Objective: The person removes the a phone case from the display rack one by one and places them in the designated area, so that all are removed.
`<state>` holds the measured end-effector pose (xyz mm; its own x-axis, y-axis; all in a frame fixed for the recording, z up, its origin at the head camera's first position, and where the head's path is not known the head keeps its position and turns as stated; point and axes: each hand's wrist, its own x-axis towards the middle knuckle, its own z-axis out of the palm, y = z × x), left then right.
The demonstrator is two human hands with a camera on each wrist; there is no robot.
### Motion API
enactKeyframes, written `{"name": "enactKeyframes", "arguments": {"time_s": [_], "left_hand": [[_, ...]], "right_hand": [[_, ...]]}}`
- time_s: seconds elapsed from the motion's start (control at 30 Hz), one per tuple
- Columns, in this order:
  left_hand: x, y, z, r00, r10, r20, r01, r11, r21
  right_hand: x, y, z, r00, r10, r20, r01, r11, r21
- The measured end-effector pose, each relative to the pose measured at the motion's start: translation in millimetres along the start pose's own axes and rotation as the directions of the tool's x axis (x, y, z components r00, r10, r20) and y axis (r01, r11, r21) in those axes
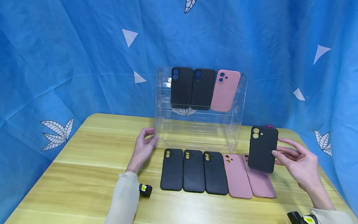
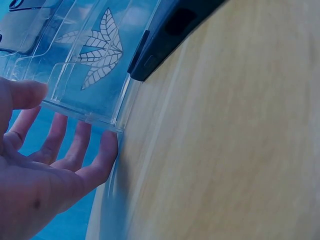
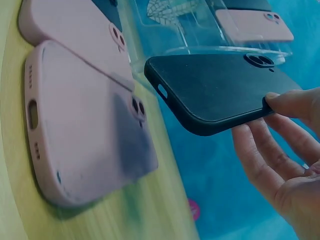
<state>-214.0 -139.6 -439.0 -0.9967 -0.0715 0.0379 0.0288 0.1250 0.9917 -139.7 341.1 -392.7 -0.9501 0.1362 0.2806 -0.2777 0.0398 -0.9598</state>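
My right hand (image 1: 300, 165) pinches a black phone case (image 1: 263, 149) by its side edge, thumb on the back and fingers behind. The case is upright above the table, partly covering a pink phone case (image 1: 264, 185). In the right wrist view that black case (image 3: 210, 90) has two camera holes and a port slot. My left hand (image 1: 142, 149) grips the left side of a clear acrylic display stand (image 1: 195, 144), thumb in front and fingers round the edge, as the left wrist view shows. On its top tier lean two black cases (image 1: 181, 88) and a pink case (image 1: 226, 90).
A row on the wooden table (image 1: 92, 161) in front of the stand has three black cases (image 1: 193, 171) and two pink ones, the left pink case (image 1: 237, 177) beside the black. A blue patterned curtain (image 1: 98, 46) hangs behind. A small magenta object (image 3: 193, 210) sits near the table's edge.
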Motion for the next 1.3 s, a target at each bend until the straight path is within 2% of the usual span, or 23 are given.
{"name": "enactKeyframes", "arguments": {"time_s": [0.27, 0.43, 0.57, 0.67, 0.8, 0.97, 1.07, 1.3], "left_hand": [[-1.2, 1.3, -0.7, 1.000, -0.005, 0.004, 0.005, 1.000, -0.005], [-0.8, 1.0, -0.4, 1.000, -0.009, 0.002, 0.009, 1.000, -0.003], [-0.4, 0.8, -0.3, 1.000, -0.014, 0.005, 0.014, 1.000, -0.012], [-0.5, 1.2, -0.6, 1.000, -0.015, 0.009, 0.015, 1.000, -0.015], [-0.3, 1.2, -0.7, 1.000, -0.011, 0.010, 0.011, 1.000, -0.014], [0.3, 1.0, -0.9, 1.000, -0.006, 0.013, 0.006, 1.000, -0.018], [0.5, 0.4, -0.9, 1.000, -0.006, 0.012, 0.007, 1.000, -0.017], [0.7, -0.1, -1.0, 1.000, -0.005, 0.009, 0.005, 1.000, -0.010]], "right_hand": [[1.6, 3, -18, 0.998, 0.049, 0.026, -0.048, 0.999, -0.017], [4.4, 1, -32, 0.993, 0.110, 0.037, -0.106, 0.988, -0.111], [7.3, 0, -43, 0.989, 0.140, 0.057, -0.116, 0.945, -0.305], [10.4, 0, -53, 0.981, 0.178, 0.078, -0.134, 0.910, -0.392], [13.1, 4, -65, 0.961, 0.251, 0.117, -0.183, 0.892, -0.412], [12.4, 9, -77, 0.928, 0.346, 0.139, -0.236, 0.833, -0.500], [10.2, 12, -83, 0.911, 0.389, 0.133, -0.270, 0.809, -0.523], [6.1, 18, -93, 0.895, 0.427, 0.131, -0.297, 0.787, -0.541]]}}
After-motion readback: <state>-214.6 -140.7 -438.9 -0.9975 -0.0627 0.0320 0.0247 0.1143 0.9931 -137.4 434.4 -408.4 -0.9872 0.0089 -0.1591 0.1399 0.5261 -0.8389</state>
